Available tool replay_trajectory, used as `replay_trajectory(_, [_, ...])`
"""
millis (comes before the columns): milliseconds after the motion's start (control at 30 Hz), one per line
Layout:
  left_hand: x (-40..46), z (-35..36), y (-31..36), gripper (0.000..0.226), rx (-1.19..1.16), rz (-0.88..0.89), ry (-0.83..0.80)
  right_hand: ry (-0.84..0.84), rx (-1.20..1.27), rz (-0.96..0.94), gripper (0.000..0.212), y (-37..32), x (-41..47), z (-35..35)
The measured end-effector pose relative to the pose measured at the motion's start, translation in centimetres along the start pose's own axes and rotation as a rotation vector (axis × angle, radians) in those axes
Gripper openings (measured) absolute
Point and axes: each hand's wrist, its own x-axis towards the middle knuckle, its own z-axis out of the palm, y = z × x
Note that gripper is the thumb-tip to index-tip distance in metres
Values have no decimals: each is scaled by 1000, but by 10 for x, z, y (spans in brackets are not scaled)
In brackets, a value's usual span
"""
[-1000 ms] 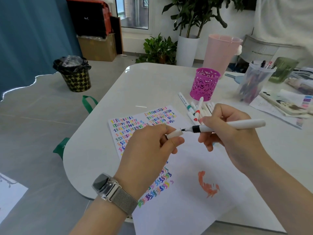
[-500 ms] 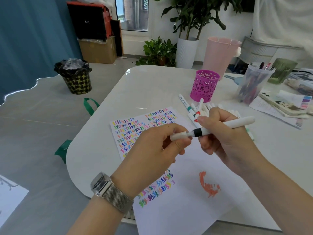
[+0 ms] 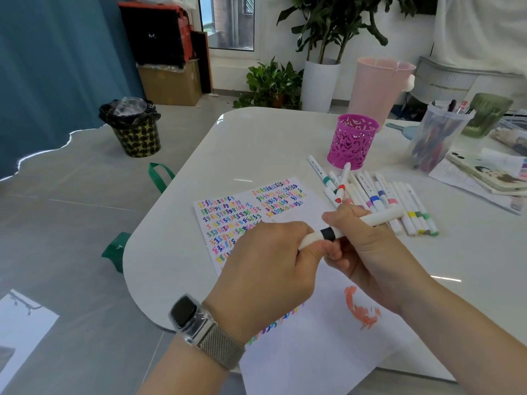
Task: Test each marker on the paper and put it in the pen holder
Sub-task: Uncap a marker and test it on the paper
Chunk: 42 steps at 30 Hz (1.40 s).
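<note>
A white marker with a black band (image 3: 379, 218) lies across both hands above the paper. My right hand (image 3: 368, 249) grips its barrel. My left hand (image 3: 265, 269) pinches the white cap (image 3: 309, 239), which sits pushed onto the marker's tip. The white paper (image 3: 308, 352) below carries rows of coloured squiggles and an orange scribble (image 3: 362, 310). Several more white markers (image 3: 382, 199) lie in a loose pile behind my hands. The magenta lattice pen holder (image 3: 352, 142) stands upright just beyond that pile; I cannot see what is in it.
A clear cup of pens (image 3: 433, 138), a green cup (image 3: 484, 115) and a phone on papers (image 3: 484, 175) sit at the table's right. A pink bin (image 3: 376, 86), potted plants (image 3: 271, 84) and a black-lined waste bin (image 3: 132, 126) stand on the floor beyond the table (image 3: 251, 143).
One second ago the cap was off and the black tip showed. My left hand has since pushed the cap onto the tip, and both hands have drawn together.
</note>
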Motion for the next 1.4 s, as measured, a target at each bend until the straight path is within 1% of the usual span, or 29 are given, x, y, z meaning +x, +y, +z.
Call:
replay_trajectory(100, [-1,0,-1,41,-17,14,21,-5,-2,-10,42,1,-1,2])
replay_trajectory(200, [-2,0,-2,41,-4,25,32,-9,3,0,44,2,-1,4])
replay_trajectory(300, [-4,1,-4,34,-19,12,15,0,-9,16,41,4,-2,4])
replay_trajectory(400, [-7,5,-3,25,-85,-24,21,-29,-40,16,40,4,-1,0])
replay_trajectory(500, [-7,8,5,27,-205,-100,14,-88,-121,-3,38,-5,3,-4])
replay_trajectory(567, [-3,7,8,27,-279,-174,5,-123,-223,-33,27,-14,6,-5])
replay_trajectory(600, [0,6,8,26,-292,-202,29,-98,-264,-61,26,-17,8,-9])
replay_trajectory(633, [3,4,7,25,-300,-225,77,-41,-313,-117,42,-17,11,-14])
replay_trajectory(667, [7,2,4,23,-289,-239,133,54,-391,-234,57,-16,14,-20])
replay_trajectory(700, [11,1,-1,23,-240,-238,177,134,-545,-421,64,-13,17,-26])
replay_trajectory(733, [14,2,-6,23,-165,-225,188,137,-761,-618,67,-9,19,-28])
replay_trajectory(767, [15,3,-9,23,-97,-211,170,74,-1009,-775,65,-2,21,-31])
replay_trajectory(800, [15,6,-11,22,-55,-202,134,-18,-1219,-885,60,9,28,-35])
replay_trajectory(833, [15,8,-10,22,-34,-196,90,-99,-1365,-948,50,21,34,-39])
replay_trajectory(867, [14,11,-9,22,-7,-189,51,-142,-1422,-986,37,29,40,-40])
replay_trajectory(900, [13,13,-8,23,35,-183,21,-142,-1418,-1004,24,31,44,-40])
replay_trajectory(933, [13,13,-7,25,104,-181,-1,-122,-1364,-1007,18,27,49,-40])
replay_trajectory(967, [13,13,-8,28,207,-179,-12,-73,-1272,-985,19,19,55,-40])
replay_trajectory(1033, [12,11,-12,36,434,-172,-28,91,-1069,-933,26,-10,76,-48])
replay_trajectory(1067, [10,12,-15,44,521,-189,-64,170,-975,-921,26,-28,91,-54])
replay_trajectory(1133, [4,15,-23,60,654,-269,-197,289,-748,-877,21,-60,121,-63])
replay_trajectory(1200, [-1,17,-29,72,722,-354,-308,397,-589,-794,24,-83,150,-71])
replay_trajectory(1233, [-3,16,-31,75,734,-372,-329,453,-597,-727,26,-90,163,-75])
replay_trajectory(1267, [-3,15,-33,75,738,-368,-337,500,-673,-660,28,-93,176,-81])
replay_trajectory(1367, [1,12,-34,74,729,-343,-350,579,-1048,-469,33,-92,204,-97])
replay_trajectory(1400, [1,11,-34,74,724,-342,-354,580,-1110,-413,36,-90,208,-98])
